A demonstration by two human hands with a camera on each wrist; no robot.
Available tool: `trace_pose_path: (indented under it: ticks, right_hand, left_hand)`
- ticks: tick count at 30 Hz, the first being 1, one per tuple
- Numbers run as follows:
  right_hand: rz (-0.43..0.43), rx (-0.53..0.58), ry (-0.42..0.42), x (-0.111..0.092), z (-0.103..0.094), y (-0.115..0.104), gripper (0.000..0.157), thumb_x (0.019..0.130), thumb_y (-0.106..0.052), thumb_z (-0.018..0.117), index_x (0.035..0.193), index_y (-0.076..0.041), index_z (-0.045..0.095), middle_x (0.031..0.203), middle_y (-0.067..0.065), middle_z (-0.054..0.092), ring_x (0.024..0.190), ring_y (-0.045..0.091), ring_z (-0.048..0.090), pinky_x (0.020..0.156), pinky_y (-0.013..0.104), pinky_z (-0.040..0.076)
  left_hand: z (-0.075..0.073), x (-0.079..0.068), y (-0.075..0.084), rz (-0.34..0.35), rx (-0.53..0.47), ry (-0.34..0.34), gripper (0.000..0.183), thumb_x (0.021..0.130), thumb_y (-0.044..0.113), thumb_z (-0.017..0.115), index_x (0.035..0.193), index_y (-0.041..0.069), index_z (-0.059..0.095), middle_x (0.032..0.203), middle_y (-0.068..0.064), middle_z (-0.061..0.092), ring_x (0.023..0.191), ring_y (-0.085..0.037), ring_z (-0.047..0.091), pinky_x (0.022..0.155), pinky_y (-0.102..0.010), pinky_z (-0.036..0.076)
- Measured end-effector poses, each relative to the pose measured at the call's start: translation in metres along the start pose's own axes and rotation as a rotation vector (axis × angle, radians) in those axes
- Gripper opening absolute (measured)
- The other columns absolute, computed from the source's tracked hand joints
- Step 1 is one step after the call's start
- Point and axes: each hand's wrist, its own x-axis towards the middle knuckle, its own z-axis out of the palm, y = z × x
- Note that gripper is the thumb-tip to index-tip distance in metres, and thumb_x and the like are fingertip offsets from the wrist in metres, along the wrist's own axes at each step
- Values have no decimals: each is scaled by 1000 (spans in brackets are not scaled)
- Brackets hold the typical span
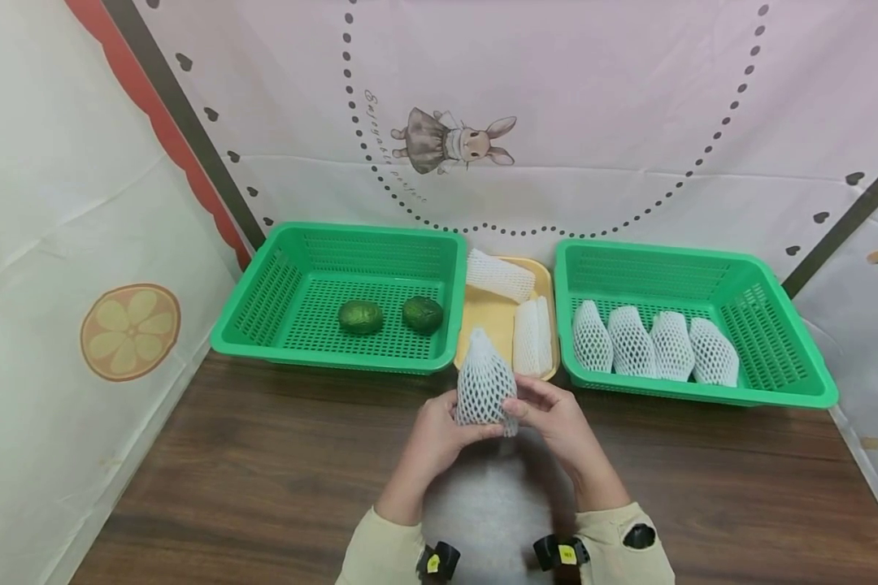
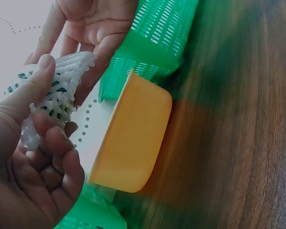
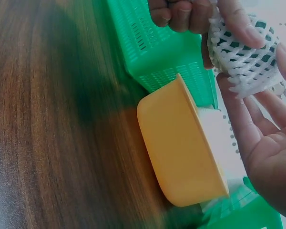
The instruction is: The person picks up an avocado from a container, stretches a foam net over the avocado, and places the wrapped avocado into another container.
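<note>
Between my two hands is an avocado in a white foam net sleeve [image 1: 486,382], dark green showing through the mesh gaps. My left hand [image 1: 439,431] grips it from the left, thumb across its lower end. On the other side my right hand [image 1: 552,416] holds the sleeve's lower right edge between thumb and fingers. The left wrist view shows the left thumb [image 2: 40,78] lying over the netting [image 2: 62,90]. In the right wrist view, the right fingers [image 3: 238,107] are behind the net. Just beyond the hands, a yellow tray [image 1: 477,313] holds two foam net sleeves [image 1: 532,335].
A green basket [image 1: 336,361] at left contains two bare avocados [image 1: 360,317]. In the right green basket [image 1: 702,394], several netted avocados [image 1: 632,341] lie in a row. Both baskets flank the tray on a dark wooden table [image 1: 278,455], with a printed cloth [image 1: 593,97] behind.
</note>
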Motion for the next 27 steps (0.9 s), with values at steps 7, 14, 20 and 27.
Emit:
trace_pose_path:
  ticks: [7, 14, 20, 27]
  right_hand:
    - [-4, 38, -86, -1, -3, -3, 54, 89, -9, 62, 137, 1, 40, 130, 22, 48, 112, 25, 51, 90, 31, 43]
    - [-28, 72, -57, 1, -4, -11, 66, 85, -5, 65, 141, -4, 30, 136, 19, 39, 120, 30, 45, 91, 33, 43]
    - [-78, 42, 78, -2, -25, -28, 62, 85, 2, 60, 140, -1, 30, 134, 22, 41, 112, 21, 51, 87, 29, 46]
    - [-131, 25, 237, -9, -81, -47, 53, 89, -5, 61, 135, -11, 35, 124, 6, 44, 104, 5, 49, 84, 14, 42]
  left_hand:
    - [1, 1, 0, 22, 68, 32, 42, 65, 36, 83, 87, 4, 67, 80, -2, 66, 67, -10, 54, 60, -27, 48]
    - [5, 0, 9, 47, 141, 51, 49, 70, 47, 76, 99, 9, 67, 85, 1, 66, 73, -9, 58, 64, -29, 49]
    - [1, 1, 13, 195, 90, 127, 48, 74, 34, 77, 114, 11, 63, 83, 5, 60, 76, -10, 55, 67, -28, 48]
    - [-30, 7, -3, 346, 62, 383, 23, 82, 15, 71, 104, 7, 67, 102, -4, 59, 95, -18, 51, 70, -38, 46]
